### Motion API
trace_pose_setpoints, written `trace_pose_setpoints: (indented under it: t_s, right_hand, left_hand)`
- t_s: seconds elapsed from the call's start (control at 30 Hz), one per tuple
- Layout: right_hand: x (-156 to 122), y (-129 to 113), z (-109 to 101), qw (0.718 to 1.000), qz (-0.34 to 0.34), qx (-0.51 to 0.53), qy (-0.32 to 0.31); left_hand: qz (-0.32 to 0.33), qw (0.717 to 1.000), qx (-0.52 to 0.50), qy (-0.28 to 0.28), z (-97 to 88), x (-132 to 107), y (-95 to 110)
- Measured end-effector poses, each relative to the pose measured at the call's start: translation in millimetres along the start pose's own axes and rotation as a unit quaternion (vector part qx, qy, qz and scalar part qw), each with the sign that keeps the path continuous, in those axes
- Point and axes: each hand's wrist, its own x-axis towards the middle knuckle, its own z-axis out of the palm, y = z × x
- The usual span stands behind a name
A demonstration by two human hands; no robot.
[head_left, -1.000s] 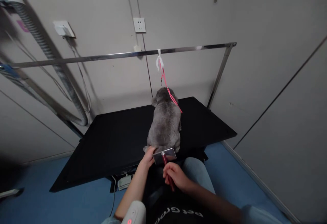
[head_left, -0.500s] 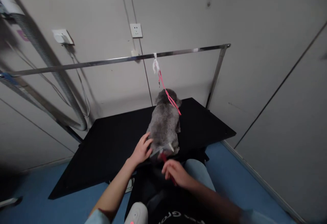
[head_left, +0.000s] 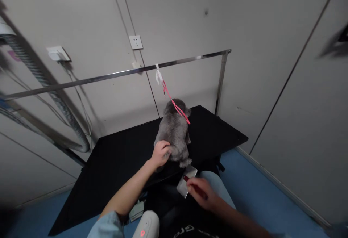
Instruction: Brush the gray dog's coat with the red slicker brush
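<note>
Gripping the brush (head_left: pixel 184 184), the right hand (head_left: pixel 201 191) is closest in, fingers curled round its red handle (head_left: pixel 186 178). The handle slants from lower right up and left, so the tilted plate (head_left: pixel 191 172) sits just beyond and left of those fingers, by the counter's (head_left: pixel 127 147) near edge. The right forearm comes in from the lower right. One foot (head_left: pixel 185 163) of the dog (head_left: pixel 172 131) lies just past the plate; whether they touch, I cannot tell. Farther on, the left hand (head_left: pixel 161 153), the nearer to the dog, is laid over the left of its rump, fingers slightly bent and pointing right; whether they pinch fur is unclear. Its forearm reaches up from the lower left. The dog is on the counter, its back running away from both hands, head farthest, under a pink loop (head_left: pixel 173 102) hung from the bar (head_left: pixel 119 74).
</note>
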Motion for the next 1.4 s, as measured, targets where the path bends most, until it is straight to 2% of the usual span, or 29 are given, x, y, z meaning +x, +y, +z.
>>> trace_pose_setpoints:
  t_s: [0.07,0.17,0.27,0.33,0.37,0.47,0.5,0.6,0.63,0.73,0.77,0.87,0.9,1.0,1.03,1.07,1.13,1.17,1.2,1.23,1.27,1.3,1.33,1.4]
  right_hand:
    - [18,-20,-6,0.995,-0.061,-0.053,0.052]
    - [58,-51,-12,0.977,-0.155,-0.115,0.093]
    - [93,-76,-18,0.957,-0.208,-0.1,0.175]
    - [104,-82,-21,0.939,-0.234,-0.1,0.233]
    - [105,-81,-22,0.938,-0.241,-0.112,0.221]
    - [101,-73,-25,0.954,-0.23,-0.151,0.119]
    - [99,-70,-27,0.953,-0.225,-0.151,0.137]
    - [93,-64,-31,0.915,-0.239,-0.137,0.294]
    - [92,-64,-31,0.912,-0.251,-0.148,0.288]
    - [92,-63,-29,0.936,-0.258,-0.208,0.118]
    - [92,-62,-29,0.937,-0.251,-0.218,0.109]
    - [93,-62,-28,0.912,-0.251,-0.221,0.237]
    - [93,-62,-28,0.905,-0.265,-0.229,0.24]
    - [94,-64,-28,0.904,-0.306,-0.28,0.105]
    - [94,-66,-28,0.903,-0.305,-0.286,0.096]
    - [94,-68,-29,0.901,-0.303,-0.283,0.128]
    - [93,-70,-31,0.886,-0.305,-0.256,0.238]
    - [93,-70,-30,0.882,-0.309,-0.244,0.26]
    - [92,-69,-30,0.887,-0.314,-0.239,0.241]
    - [92,-66,-30,0.9,-0.312,-0.235,0.194]
    - [92,-63,-31,0.915,-0.299,-0.227,0.148]
    - [92,-58,-33,0.928,-0.278,-0.21,0.132]
    - [92,-54,-37,0.936,-0.255,-0.186,0.155]
    - [88,-42,-47,0.922,-0.224,-0.128,0.289]
  left_hand:
    - [0.005,0.999,0.005,0.031,-6.4,8,1]
    - [0.025,0.999,0.004,0.041,-14.0,17,-1]
    - [0.046,0.996,0.031,0.069,-16.3,24,-6]
    - [0.056,0.993,0.053,0.086,-15.6,28,-9]
    - [0.058,0.992,0.062,0.09,-15.0,30,-11]
    - [0.042,0.99,0.067,0.114,-13.7,32,-14]
    - [0.028,0.989,0.061,0.133,-13.6,32,-16]
    - [-0.024,0.982,0.037,0.185,-13.8,33,-19]
    - [-0.035,0.981,0.033,0.19,-13.9,33,-20]
    - [-0.05,0.98,0.029,0.19,-13.7,32,-19]
    - [-0.055,0.98,0.028,0.19,-13.4,32,-17]
    - [-0.055,0.982,0.032,0.176,-11.8,30,-11]
    - [-0.047,0.985,0.036,0.164,-11.2,30,-9]
    - [-0.032,0.988,0.055,0.14,-10.4,32,-7]
    - [-0.035,0.988,0.06,0.141,-10.7,33,-6]
    - [-0.042,0.987,0.064,0.144,-11.4,36,-6]
    - [-0.051,0.986,0.074,0.138,-13.7,42,-4]
    - [-0.051,0.987,0.081,0.127,-15.2,46,-2]
    - [-0.048,0.989,0.087,0.114,-16.6,50,0]
    - [-0.043,0.989,0.094,0.101,-17.8,55,2]
    - [-0.038,0.99,0.099,0.093,-18.6,59,5]
    - [-0.036,0.99,0.101,0.089,-19.0,63,8]
    - [-0.036,0.99,0.101,0.09,-18.9,66,12]
    - [-0.042,0.99,0.098,0.096,-17.1,71,18]
